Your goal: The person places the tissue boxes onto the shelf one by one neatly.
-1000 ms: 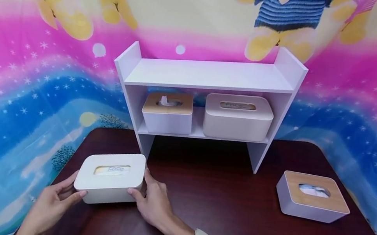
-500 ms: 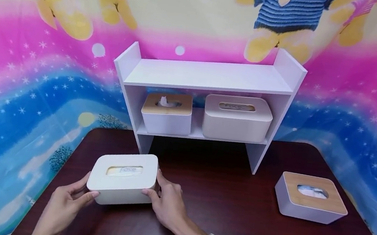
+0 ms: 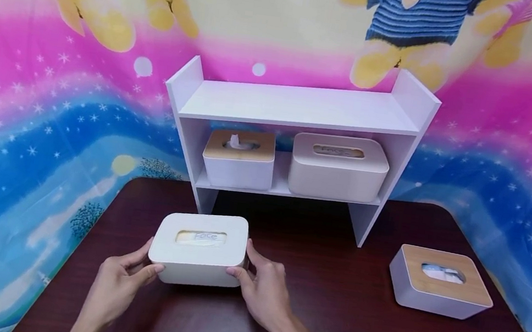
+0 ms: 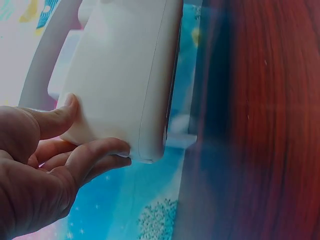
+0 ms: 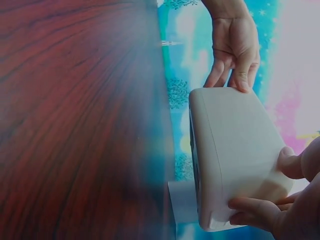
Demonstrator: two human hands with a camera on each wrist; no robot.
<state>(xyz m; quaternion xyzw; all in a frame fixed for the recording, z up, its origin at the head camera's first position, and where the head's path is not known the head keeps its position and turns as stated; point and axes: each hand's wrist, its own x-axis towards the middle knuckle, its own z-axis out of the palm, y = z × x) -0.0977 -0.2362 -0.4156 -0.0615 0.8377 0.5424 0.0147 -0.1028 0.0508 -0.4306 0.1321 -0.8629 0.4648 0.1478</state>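
Left hand (image 3: 116, 282) and right hand (image 3: 266, 292) grip, facing inward.

Upright cream tissue box (image 3: 197, 255), aloft

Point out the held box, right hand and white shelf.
Held box (image 3: 198, 256), head view: top face, below the slot.
Right hand (image 3: 266, 291), head view: back of the hand.
White shelf (image 3: 299, 106), head view: upper board.

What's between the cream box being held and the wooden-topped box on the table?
First comes the right hand, gripping the right end of the cream box; then only bare tabletop up to the wooden-topped box. The head view shows this.
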